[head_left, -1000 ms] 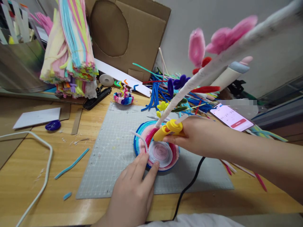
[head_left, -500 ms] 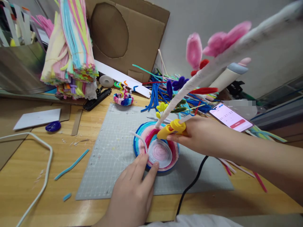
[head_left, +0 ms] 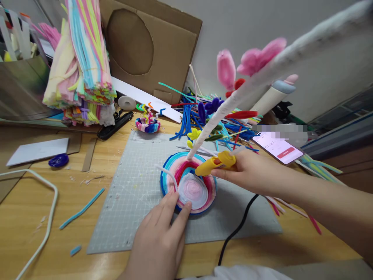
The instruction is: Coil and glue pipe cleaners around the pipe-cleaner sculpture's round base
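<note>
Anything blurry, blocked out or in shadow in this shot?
Head view: the white stem looks soft toward the upper right; same head view, pixelation overlaps the top end of the phone; same head view, the cutting mat is softly shadowed below the right hand.

- A person's left hand (head_left: pixel 159 233), palm down, reaches in over the near edge of the tabletop (head_left: pixel 58 268), its fingers (head_left: pixel 182 216) stretched forward, two parted in a V.
- The right hand (head_left: pixel 246 167), fingers curled in a grip, is poised above the tabletop's middle, thumb extended toward the left edge.
- The bare right forearm (head_left: pixel 303 190) slants in from the right-hand side, wrist nearly straight.
</note>
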The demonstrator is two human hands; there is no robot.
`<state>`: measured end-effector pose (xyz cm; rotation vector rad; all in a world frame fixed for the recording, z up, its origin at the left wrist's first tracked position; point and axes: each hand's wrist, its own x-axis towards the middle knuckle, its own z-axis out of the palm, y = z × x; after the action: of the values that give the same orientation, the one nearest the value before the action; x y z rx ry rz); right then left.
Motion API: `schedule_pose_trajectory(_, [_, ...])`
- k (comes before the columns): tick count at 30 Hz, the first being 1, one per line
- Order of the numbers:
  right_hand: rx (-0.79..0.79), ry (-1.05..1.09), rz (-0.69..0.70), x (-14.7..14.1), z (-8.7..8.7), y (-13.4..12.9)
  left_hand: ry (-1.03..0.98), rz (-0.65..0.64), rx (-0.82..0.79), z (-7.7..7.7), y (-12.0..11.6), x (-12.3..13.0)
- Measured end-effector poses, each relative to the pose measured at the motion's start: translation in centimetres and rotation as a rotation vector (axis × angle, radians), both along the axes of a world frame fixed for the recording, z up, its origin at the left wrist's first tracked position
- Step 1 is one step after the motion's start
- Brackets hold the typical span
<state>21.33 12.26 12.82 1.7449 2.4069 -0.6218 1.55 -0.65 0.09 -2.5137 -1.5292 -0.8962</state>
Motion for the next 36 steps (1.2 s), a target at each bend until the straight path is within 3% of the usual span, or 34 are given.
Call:
schedule_pose_trajectory(3, [-0.085,0.191,-0.035,1.2,-0.7,-0.2,0.005,0.002,0.002,0.1,0.1,0.0])
schedule_pose_trajectory(8, [-0.217,0.257,-0.322,4.2,-1.8,-1.2,0.011,-0.007,0.001,0.3,0.1,-0.1])
schedule_pose_trajectory(13, [-0.428,0.580,-0.476,7.5,-3.4,-3.3,0.023,0.003,0.004,0.2,-0.1,-0.2])
schedule_pose_trajectory(16, [-0.364,0.390,-0.434,9.6,-4.5,-3.8,0.033,0.013,-0.007,0.1,-0.2,-0.1])
schedule_pose_trajectory(19, [-0.042,-0.038,-0.257,10.3,-4.3,-3.5,0.037,0.023,-0.022,0.1,-0.3,0.0])
schedule_pose_trajectory(21, [0.129,-0.196,-0.183,9.1,-3.0,-3.5,0.031,0.030,-0.027,0.1,-0.3,0.1])
schedule_pose_trajectory(22, [0.154,-0.150,-0.132,7.8,-2.1,-3.6,0.027,0.032,-0.029,0.1,-0.3,0.1])
schedule_pose_trajectory(25, [0.070,0.203,0.059,2.2,0.6,-4.1,0.021,0.036,-0.045,0.0,-0.4,0.2])
schedule_pose_trajectory(27, [0.105,0.341,0.120,-1.9,1.6,-3.9,0.019,0.036,-0.059,-0.1,-0.5,0.2])
schedule_pose_trajectory(29, [0.080,0.386,0.158,-5.5,1.6,-3.2,0.009,0.030,-0.078,0.0,-0.5,0.1])
schedule_pose_trajectory(31, [-0.053,0.385,0.167,-7.9,0.9,-2.0,-0.001,0.023,-0.105,0.1,-0.5,0.1])
schedule_pose_trajectory(34, [-0.329,0.314,0.138,-9.2,-0.3,-0.6,-0.014,0.017,-0.120,0.3,-0.5,0.0])
schedule_pose_trajectory(36, [-0.298,0.258,0.144,-8.7,-0.8,-0.2,-0.018,0.019,-0.104,0.3,-0.5,0.0])
